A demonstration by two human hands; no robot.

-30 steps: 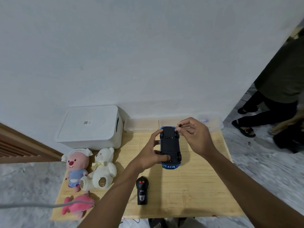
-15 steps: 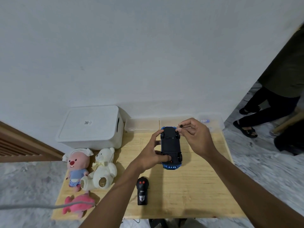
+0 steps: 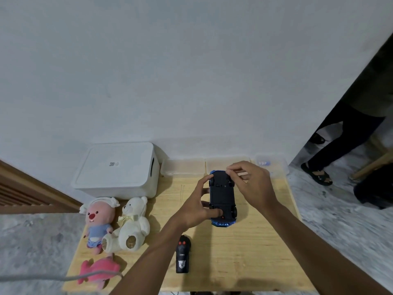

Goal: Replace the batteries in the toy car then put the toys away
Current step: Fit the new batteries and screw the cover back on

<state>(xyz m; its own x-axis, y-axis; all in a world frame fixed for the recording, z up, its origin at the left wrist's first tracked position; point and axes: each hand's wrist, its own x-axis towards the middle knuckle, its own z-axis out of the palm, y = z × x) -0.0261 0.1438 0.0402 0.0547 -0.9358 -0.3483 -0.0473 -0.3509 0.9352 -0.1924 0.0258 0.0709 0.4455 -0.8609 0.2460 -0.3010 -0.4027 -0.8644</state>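
Note:
A blue toy car lies upside down on the wooden table, its black underside facing up. My left hand grips the car's left side, with the thumb pressed on the near end. At the car's far end, my right hand has its fingertips pinched around what looks like a thin pale tool, too small to identify. A black remote control with red buttons lies nearer me, untouched.
A lidded white storage box stands at the back left. Clear plastic containers line the back edge. A pink plush, a white bear and a pink fish-like plush lie at the left. Another person's legs are at the right.
Both hands stay on the car. My right hand's pinched fingers have shifted slightly over the car's far end. The person at the right has moved further away.

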